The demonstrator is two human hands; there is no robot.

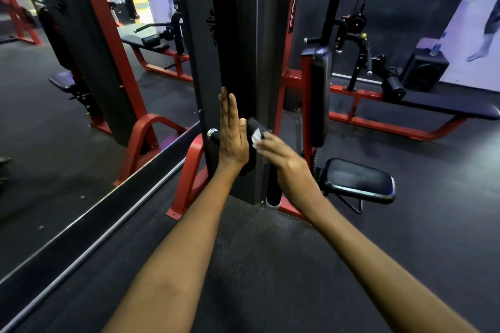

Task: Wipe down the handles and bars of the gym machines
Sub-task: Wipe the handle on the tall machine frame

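Observation:
A black padded handle (253, 125) with a chrome end cap (211, 133) sticks out low on the dark upright column (238, 62) of a red and black gym machine. My left hand (232, 134) lies flat with straight fingers against the column, in front of the handle. To its right, my right hand (278, 153) pinches a small white cloth (257, 137) and presses it on the handle. A second black padded bar (273, 186) hangs down below my right wrist.
A wall mirror (67, 89) with a dark lower frame runs along the left. The machine's black seat (358, 180) and back pad (320, 94) stand at the right, with a red-framed bench (433, 108) and a black speaker (424, 70) behind. The floor is black rubber.

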